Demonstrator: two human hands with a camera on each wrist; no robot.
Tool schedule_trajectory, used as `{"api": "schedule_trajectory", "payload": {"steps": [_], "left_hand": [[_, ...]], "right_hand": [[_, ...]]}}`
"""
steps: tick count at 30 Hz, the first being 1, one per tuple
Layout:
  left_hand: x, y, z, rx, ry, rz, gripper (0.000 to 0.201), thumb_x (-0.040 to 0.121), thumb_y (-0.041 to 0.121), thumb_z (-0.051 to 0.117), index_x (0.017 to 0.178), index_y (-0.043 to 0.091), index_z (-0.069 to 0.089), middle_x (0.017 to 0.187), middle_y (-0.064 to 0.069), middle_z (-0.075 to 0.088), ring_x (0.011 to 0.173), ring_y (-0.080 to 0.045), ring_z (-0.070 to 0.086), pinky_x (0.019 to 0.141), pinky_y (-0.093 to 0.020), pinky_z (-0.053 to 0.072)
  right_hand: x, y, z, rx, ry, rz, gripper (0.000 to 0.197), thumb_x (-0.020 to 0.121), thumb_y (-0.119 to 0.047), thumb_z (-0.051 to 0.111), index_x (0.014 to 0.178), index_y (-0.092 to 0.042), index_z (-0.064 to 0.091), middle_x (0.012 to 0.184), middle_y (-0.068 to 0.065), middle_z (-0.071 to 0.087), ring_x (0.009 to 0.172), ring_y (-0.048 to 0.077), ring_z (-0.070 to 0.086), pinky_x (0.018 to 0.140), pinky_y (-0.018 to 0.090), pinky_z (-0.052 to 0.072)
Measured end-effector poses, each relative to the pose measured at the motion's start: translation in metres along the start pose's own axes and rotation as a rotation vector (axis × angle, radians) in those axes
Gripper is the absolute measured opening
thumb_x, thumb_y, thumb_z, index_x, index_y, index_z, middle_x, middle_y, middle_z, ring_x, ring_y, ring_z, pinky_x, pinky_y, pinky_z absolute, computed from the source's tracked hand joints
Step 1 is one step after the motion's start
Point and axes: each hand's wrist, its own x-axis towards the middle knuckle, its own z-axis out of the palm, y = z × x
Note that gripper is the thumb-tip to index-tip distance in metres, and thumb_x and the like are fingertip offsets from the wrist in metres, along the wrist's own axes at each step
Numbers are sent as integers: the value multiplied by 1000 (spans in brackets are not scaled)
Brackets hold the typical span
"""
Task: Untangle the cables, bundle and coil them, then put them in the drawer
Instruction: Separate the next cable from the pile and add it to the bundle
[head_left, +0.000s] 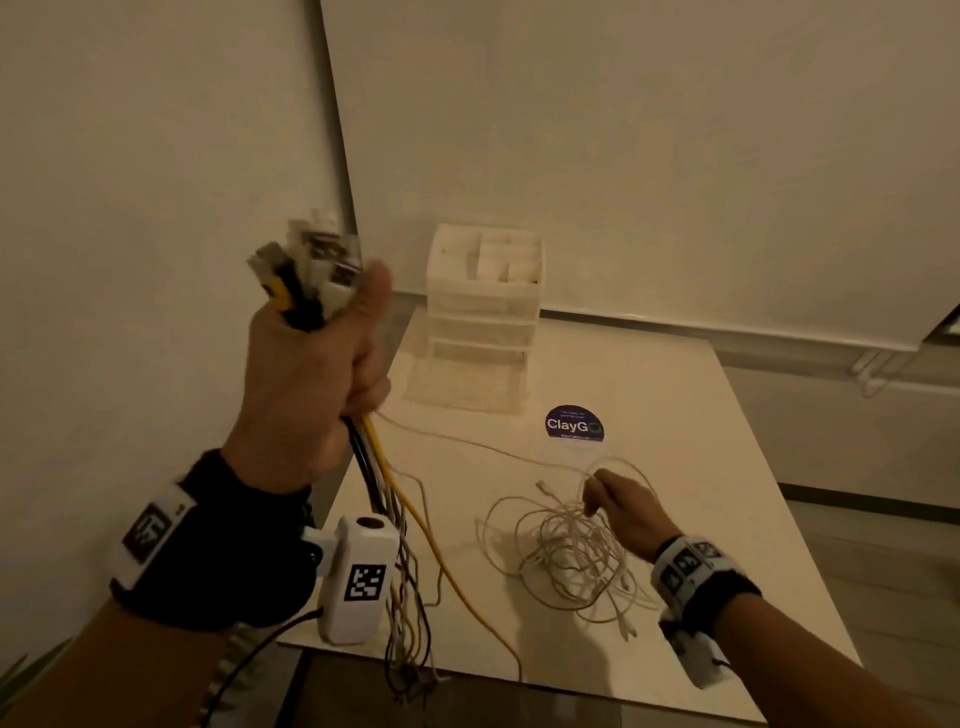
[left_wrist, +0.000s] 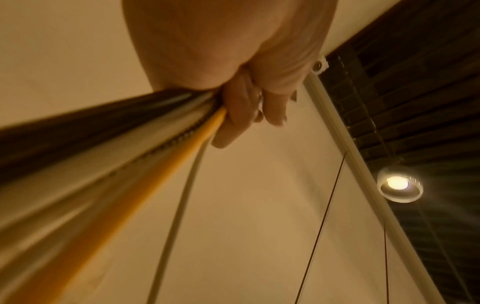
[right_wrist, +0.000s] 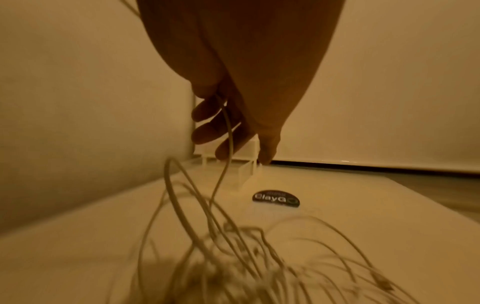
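My left hand (head_left: 317, 374) is raised high at the left and grips a thick bundle of cables (head_left: 384, 488), black, white and one yellow (left_wrist: 145, 185); their plug ends (head_left: 311, 265) stick up out of the fist and the strands hang past the table's near-left edge. My right hand (head_left: 615, 499) is low over the table and holds a thin white cable (right_wrist: 228, 131) that rises from a loose white tangle (head_left: 566, 556) lying on the tabletop. The small white drawer unit (head_left: 483, 306) stands at the back of the table with its bottom drawer (head_left: 462, 387) pulled out.
The white table (head_left: 727, 467) carries a round dark sticker (head_left: 574, 423) between the drawer unit and the tangle. Walls close in at the left and behind. A ceiling lamp (left_wrist: 398, 184) shows in the left wrist view.
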Motion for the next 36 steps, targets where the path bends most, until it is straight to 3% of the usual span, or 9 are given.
{"api": "schedule_trajectory", "payload": {"steps": [3, 7, 10, 14, 19, 24, 27, 30, 36], "left_hand": [[-11, -18, 15, 232, -128, -93, 23, 75, 21, 74, 64, 16, 54, 42, 8, 36, 33, -11, 25, 38, -17, 24], [-18, -45, 51, 365, -251, -119, 6, 84, -4, 66, 80, -3, 62, 41, 15, 51, 33, 5, 43, 40, -4, 33], [-9, -60, 75, 461, -220, -42, 11, 84, 6, 70, 95, 3, 73, 56, 18, 65, 48, 9, 56, 52, -5, 40], [13, -82, 94, 591, -141, 28, 14, 81, 26, 76, 94, 22, 76, 82, 10, 74, 81, 0, 69, 75, -26, 55], [21, -90, 113, 611, -120, 68, 10, 81, 30, 74, 85, 37, 69, 62, 26, 64, 63, 10, 60, 60, -6, 43], [25, -88, 120, 429, -63, 120, 32, 87, 17, 70, 59, 32, 63, 42, 11, 41, 37, 4, 43, 43, -18, 33], [35, -75, 115, 293, 51, 111, 25, 83, 25, 70, 61, 24, 58, 40, 12, 41, 34, -5, 32, 46, -22, 31], [38, -57, 106, 125, 91, 164, 25, 90, 12, 63, 66, 13, 54, 43, 7, 33, 36, -14, 17, 41, -16, 25], [38, -26, 84, 3, 221, 352, 32, 97, 15, 54, 68, 12, 42, 43, 9, 29, 33, -6, 22, 42, -15, 23]], "right_hand": [[17, -24, -34, 178, 177, -17, 34, 102, -23, 42, 70, -18, 54, 61, -3, 58, 59, 18, 55, 68, 43, 51], [12, -89, -81, 91, 83, -269, 29, 101, -26, 45, 72, -23, 50, 63, -10, 54, 59, -1, 53, 58, 11, 40], [4, -124, -101, -102, 38, -470, 22, 100, -25, 46, 79, -27, 53, 68, -6, 57, 65, 8, 52, 60, 20, 38], [9, -132, -120, -41, 65, -530, 19, 99, -23, 46, 98, -11, 61, 82, 8, 63, 75, 25, 57, 69, 39, 45], [13, -121, -141, 106, 94, -517, 15, 99, -27, 48, 94, -20, 60, 73, -6, 61, 63, 10, 55, 58, 22, 42], [15, -93, -111, 323, -4, -513, 23, 102, -29, 39, 83, -24, 50, 73, -1, 57, 68, 13, 54, 68, 34, 46], [19, -67, -81, 369, -14, -450, 25, 103, -19, 38, 82, -13, 51, 74, 2, 58, 71, 13, 54, 72, 27, 44], [23, -42, -53, 358, -33, -382, 26, 103, -16, 38, 81, -10, 50, 72, 1, 59, 69, 9, 53, 70, 20, 42], [44, 12, -12, 142, -148, -236, 21, 101, -20, 41, 84, -13, 51, 76, -8, 63, 68, -2, 54, 68, 22, 40]]}}
